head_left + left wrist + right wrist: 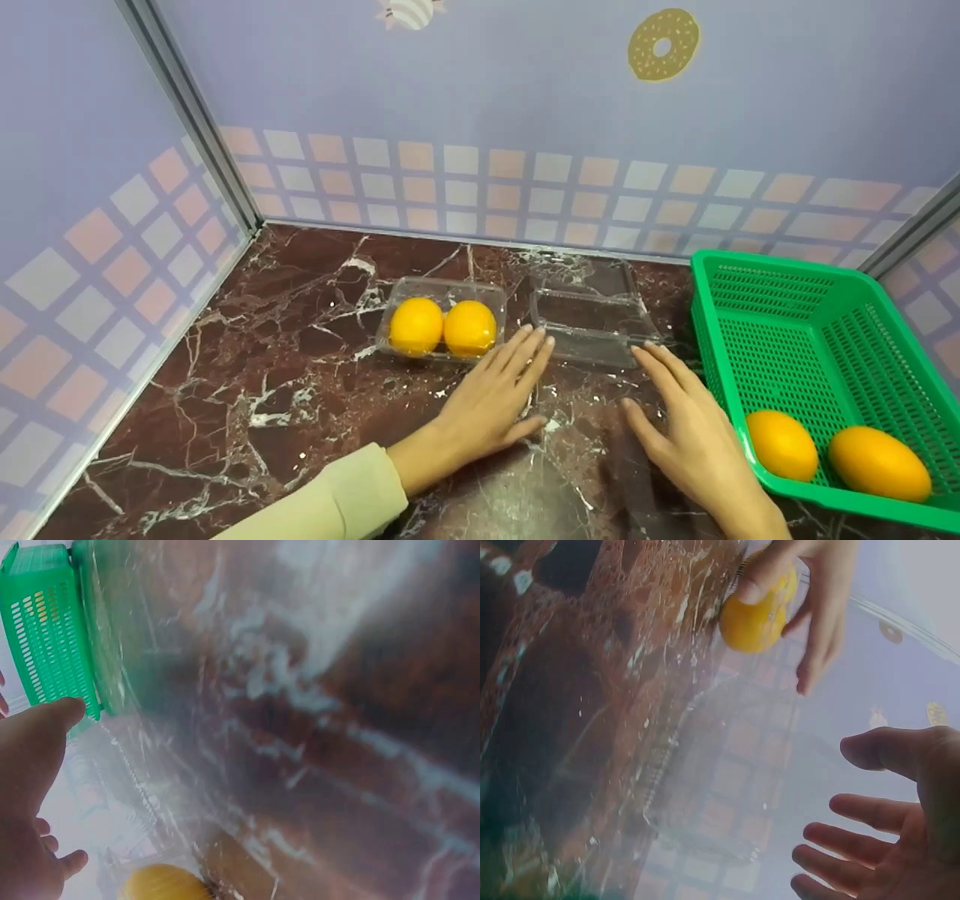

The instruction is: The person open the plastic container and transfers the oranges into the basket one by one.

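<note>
Two round yellow-orange fruits (416, 325) sit side by side in a clear plastic box (442, 286) left of centre. A second clear plastic container (589, 309) stands to its right, with no fruit in it. My left hand (487, 397) reaches between the two boxes, its fingers extended and holding nothing. To the right, my right hand (694, 435) has its fingertips near the second container's front right corner, thumb spread apart. Whether either hand touches plastic I cannot tell. The right wrist view shows the right hand (889, 832) with fingers spread and nothing gripped.
A green slotted basket (720, 360) stands at the right, holding two oval orange-yellow fruits (879, 463) at its near end. Dark red marbled tabletop (300, 420) lies beneath everything. Behind it rises a lilac wall (510, 82) with a checked band.
</note>
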The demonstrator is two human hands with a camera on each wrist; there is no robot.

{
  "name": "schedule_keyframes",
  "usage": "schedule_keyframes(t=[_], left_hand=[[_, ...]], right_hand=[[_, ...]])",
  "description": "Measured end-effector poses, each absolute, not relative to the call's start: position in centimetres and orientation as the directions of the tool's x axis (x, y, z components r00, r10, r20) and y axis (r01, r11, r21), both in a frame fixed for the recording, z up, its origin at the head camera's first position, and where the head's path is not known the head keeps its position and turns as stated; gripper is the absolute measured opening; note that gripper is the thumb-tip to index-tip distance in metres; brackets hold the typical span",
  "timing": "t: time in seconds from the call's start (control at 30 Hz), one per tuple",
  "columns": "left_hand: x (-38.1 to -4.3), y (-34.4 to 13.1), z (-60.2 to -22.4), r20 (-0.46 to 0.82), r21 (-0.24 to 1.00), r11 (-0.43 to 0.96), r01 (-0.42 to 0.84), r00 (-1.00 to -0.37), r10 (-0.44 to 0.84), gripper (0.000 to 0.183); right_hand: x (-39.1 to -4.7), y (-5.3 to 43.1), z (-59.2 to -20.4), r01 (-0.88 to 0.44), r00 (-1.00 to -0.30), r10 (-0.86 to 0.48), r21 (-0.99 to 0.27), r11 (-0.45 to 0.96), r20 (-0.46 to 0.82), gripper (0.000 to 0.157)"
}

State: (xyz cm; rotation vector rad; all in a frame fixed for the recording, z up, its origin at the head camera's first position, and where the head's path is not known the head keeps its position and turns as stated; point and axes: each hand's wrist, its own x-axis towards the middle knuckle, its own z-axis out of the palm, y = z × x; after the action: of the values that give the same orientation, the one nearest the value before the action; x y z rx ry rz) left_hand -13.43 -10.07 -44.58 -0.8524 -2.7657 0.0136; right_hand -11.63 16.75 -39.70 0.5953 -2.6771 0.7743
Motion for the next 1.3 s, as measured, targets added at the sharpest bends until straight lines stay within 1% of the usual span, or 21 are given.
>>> schedule_keyframes(t=[0.27,0.43,0.57,0.7,0.87,1.03,1.3], left_hand=[[-14.1,-10.2,-44.7,0.288,-0.069,0.846,0.528,-0.802,0.524,0.102],[-14.6,-10.1,-45.2,0.297,-0.057,0.850,0.524,-0.804,0.516,0.102],[-14.9,-10.1,-45.4,0.273,-0.011,0.840,0.542,-0.807,0.524,0.098],[-15.0,-10.0,-45.4,0.254,0.002,0.833,0.553,-0.807,0.534,0.093],[-15.0,-9.7,-45.5,0.235,-0.021,0.829,0.558,-0.804,0.547,0.088],[-14.9,-9.1,-45.7,0.184,-0.064,0.828,0.557,-0.809,0.559,0.087],[-14.9,-8.3,-46.1,0.151,-0.072,0.824,0.562,-0.810,0.566,0.085]], right_hand=[[-13.4,16.1,-40.7,-0.507,-0.843,-0.343,-0.399,0.764,0.413,0.070],[-13.9,15.9,-41.4,-0.487,-0.859,-0.346,-0.393,0.780,0.378,0.071],[-14.1,16.0,-42.0,-0.456,-0.882,-0.343,-0.400,0.795,0.323,0.070],[-14.3,16.1,-42.3,-0.443,-0.890,-0.340,-0.396,0.804,0.304,0.069],[-14.2,16.2,-42.4,-0.427,-0.898,-0.331,-0.393,0.814,0.290,0.067],[-14.0,16.6,-42.6,-0.408,-0.909,-0.329,-0.383,0.829,0.255,0.064],[-13.8,17.2,-43.2,-0.393,-0.918,-0.334,-0.374,0.840,0.216,0.062]])
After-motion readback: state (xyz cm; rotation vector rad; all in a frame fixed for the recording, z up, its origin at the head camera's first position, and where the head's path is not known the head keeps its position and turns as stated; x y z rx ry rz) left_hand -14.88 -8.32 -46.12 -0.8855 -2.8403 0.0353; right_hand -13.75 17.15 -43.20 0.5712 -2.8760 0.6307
